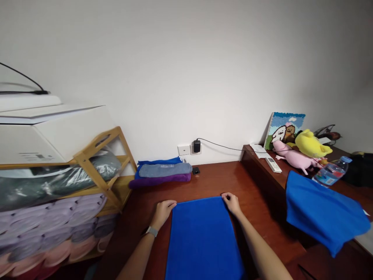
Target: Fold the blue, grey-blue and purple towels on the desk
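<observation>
A blue towel (202, 237) lies flat on the reddish-brown wooden table (215, 177), its near end running out of view at the bottom. My left hand (163, 212), with a watch on the wrist, pinches the towel's far left corner. At the far right corner, my right hand (231, 202) grips the cloth between thumb and fingers. The far edge is stretched fairly straight between both hands. Beyond it, against the wall, rest a rolled grey towel (164, 170), a purple towel (163, 180) and another blue cloth (159, 160).
On the right, a raised ledge holds a white remote (273, 165), a pink plush toy (294, 155), a yellow plush toy (311, 144) and a water bottle (332, 172). Another blue towel (323, 210) hangs over its edge. To the left stands a wooden rack (100, 175) with several slippers.
</observation>
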{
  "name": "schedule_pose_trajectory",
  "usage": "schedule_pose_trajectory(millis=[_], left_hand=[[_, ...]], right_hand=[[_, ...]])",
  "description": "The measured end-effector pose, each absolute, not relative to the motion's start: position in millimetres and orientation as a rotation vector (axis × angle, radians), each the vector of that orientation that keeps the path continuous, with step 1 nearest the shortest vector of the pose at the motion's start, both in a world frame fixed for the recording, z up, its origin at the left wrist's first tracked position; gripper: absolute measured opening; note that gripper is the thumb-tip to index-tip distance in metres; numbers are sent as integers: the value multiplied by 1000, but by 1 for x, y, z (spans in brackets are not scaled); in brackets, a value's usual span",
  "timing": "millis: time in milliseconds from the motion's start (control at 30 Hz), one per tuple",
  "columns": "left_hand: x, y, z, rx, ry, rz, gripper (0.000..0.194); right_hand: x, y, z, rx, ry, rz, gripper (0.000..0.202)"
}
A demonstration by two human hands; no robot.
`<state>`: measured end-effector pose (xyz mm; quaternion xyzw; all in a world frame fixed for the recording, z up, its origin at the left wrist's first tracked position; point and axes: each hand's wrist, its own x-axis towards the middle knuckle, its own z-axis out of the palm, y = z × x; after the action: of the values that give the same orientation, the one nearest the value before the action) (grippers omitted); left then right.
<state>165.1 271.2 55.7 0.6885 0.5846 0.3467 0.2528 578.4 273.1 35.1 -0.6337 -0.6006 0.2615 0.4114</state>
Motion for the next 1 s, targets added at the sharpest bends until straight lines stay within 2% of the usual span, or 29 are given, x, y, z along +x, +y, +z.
schedule_pose_trajectory(millis=[233,367,567,767,867,1000], left_hand=[[165,286,38,1996,1616,1090,40],[165,287,27,2071,1655,1157,45],[171,285,19,2202,1686,1179,41],[176,275,27,2327,1697,1145,42],[188,266,28,2398,1650,1122,43],[207,260,16,2563,1639,905,49]], right_hand=[[571,285,27,-1586,-1543,499,43],[569,284,23,-1600,-1566,401,42],[565,282,21,-1640,-1610,309,41],[560,271,41,-1709,-1676,152,40],[524,259,56,-1614,-1866,32,42],[428,244,56,-1406,-2151,157,49]])
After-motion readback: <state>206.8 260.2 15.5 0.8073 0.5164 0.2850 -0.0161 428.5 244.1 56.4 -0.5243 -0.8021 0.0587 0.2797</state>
